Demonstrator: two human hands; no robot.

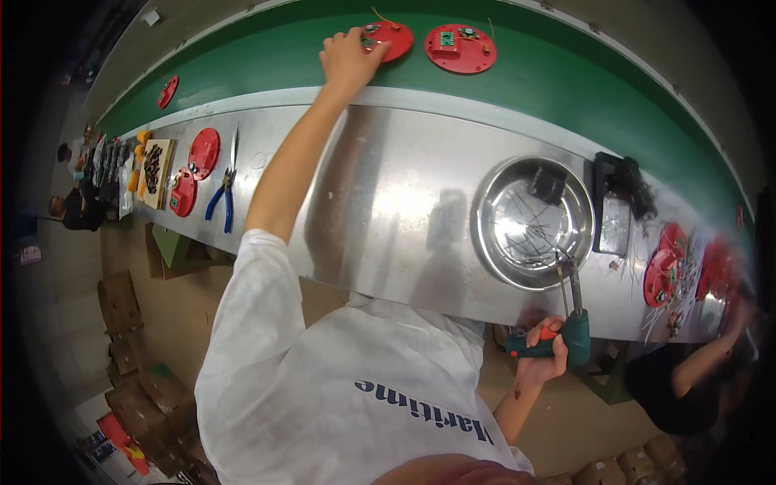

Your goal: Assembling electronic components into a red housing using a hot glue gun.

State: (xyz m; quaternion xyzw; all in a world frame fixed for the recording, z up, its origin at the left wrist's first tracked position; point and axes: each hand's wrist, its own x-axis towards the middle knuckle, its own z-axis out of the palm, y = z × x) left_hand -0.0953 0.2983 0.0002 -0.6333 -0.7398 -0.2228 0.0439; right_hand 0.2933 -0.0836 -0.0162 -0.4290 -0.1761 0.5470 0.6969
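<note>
My left hand (350, 63) reaches out to the green belt, its fingers and thumb on the near left edge of a round red plate (398, 47). That plate carries a small circuit board and an orange wire. My right hand (547, 349) is wrapped round the handle of a green soldering gun (575, 335) with an orange trigger, low by the bench's near edge. The gun's tip points up over the rim of a round steel bowl (482, 230). Thin wire pieces (529, 238) and a black block (548, 184) lie in the bowl.
Another red plate (461, 48) lies right on the green belt (275, 65). Blue-handled pliers (224, 198), a long-nosed tool, two red plates (204, 153) and a tray of dark parts (155, 171) sit left. A black stand (618, 202) adjoins the bowl; a co-worker's arm (711, 356) is far right.
</note>
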